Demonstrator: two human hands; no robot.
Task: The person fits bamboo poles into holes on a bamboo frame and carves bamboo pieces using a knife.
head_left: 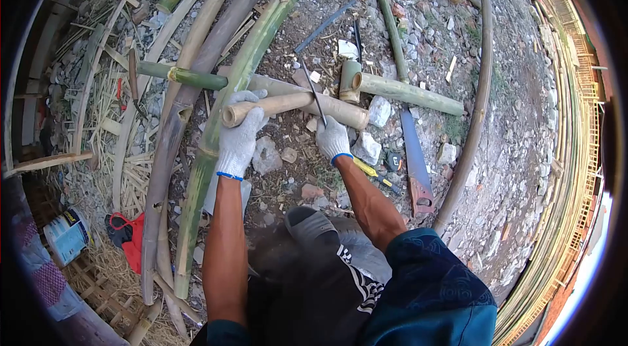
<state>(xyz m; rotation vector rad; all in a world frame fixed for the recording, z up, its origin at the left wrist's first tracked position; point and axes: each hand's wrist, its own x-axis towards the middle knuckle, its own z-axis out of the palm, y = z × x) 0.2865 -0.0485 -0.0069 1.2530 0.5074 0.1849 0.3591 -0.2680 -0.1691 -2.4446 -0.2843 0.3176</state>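
My left hand (pixel 237 136), in a white glove with a blue cuff, is closed around the open end of a short tan bamboo piece (pixel 282 104). In my right hand (pixel 333 139), also gloved, is a thin dark blade-like tool (pixel 313 87) that points up and left across the far end of that piece. Under both lies a thicker bamboo tube (pixel 343 111). A long green bamboo pole (pixel 210 131) runs just left of my left hand.
A handsaw (pixel 417 163) lies at the right beside a curved pole (pixel 475 110). Cut bamboo tubes (pixel 412 94), white rocks (pixel 379 111) and a yellow-black tool (pixel 374 174) are near my right hand. A bucket (pixel 67 236) and red cloth (pixel 134 241) are at lower left.
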